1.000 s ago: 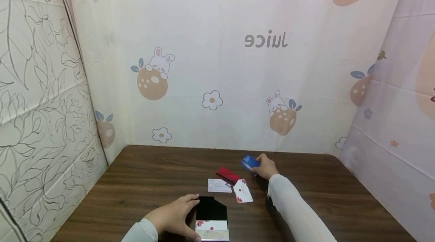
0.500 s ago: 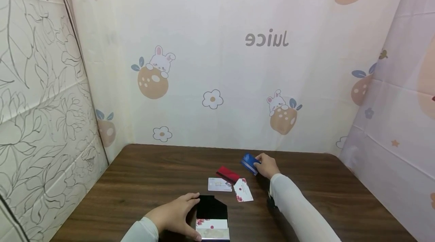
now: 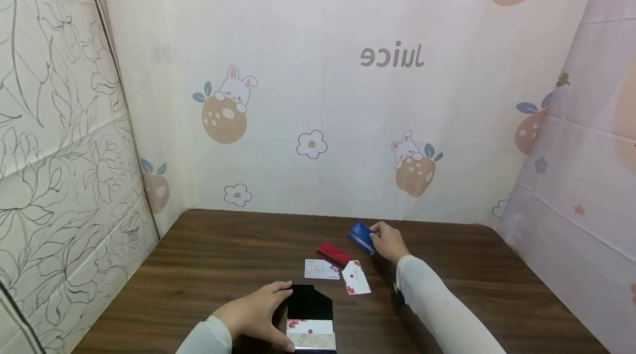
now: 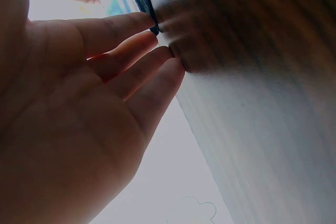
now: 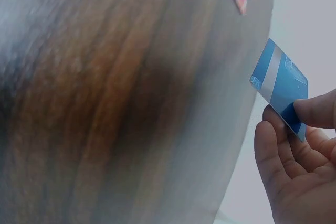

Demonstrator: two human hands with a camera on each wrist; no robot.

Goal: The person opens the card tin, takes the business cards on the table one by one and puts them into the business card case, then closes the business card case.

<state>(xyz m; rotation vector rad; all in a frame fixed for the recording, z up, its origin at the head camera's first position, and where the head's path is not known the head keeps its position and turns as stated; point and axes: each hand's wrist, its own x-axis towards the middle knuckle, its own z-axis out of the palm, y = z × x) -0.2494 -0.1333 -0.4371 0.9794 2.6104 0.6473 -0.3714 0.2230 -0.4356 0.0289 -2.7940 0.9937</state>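
Near the back right of the table, my right hand (image 3: pixel 390 242) pinches a blue card (image 3: pixel 362 238) by one corner. In the right wrist view the thumb lies on the face of this silver-striped card (image 5: pixel 283 82), with fingers behind it. At the front, a black-lined card case (image 3: pixel 310 301) lies with its lid back, a white floral card (image 3: pixel 310 327) in its lower part. My left hand (image 3: pixel 255 315) rests along the case's left side, forefinger at the lid's upper corner and thumb at the lower corner. The left wrist view shows its fingers (image 4: pixel 157 85) nearly straight.
Between the hands lie a red card (image 3: pixel 334 253) with a dark stripe, a white VIP card (image 3: pixel 322 269) and a white card with red flowers (image 3: pixel 356 278). Printed curtains (image 3: pixel 278 177) rise behind the wooden table (image 3: pixel 218 249) and at both sides.
The blue card has tilted, showing more of its face, and shifted slightly left with my right hand. My left hand and the case stay put.
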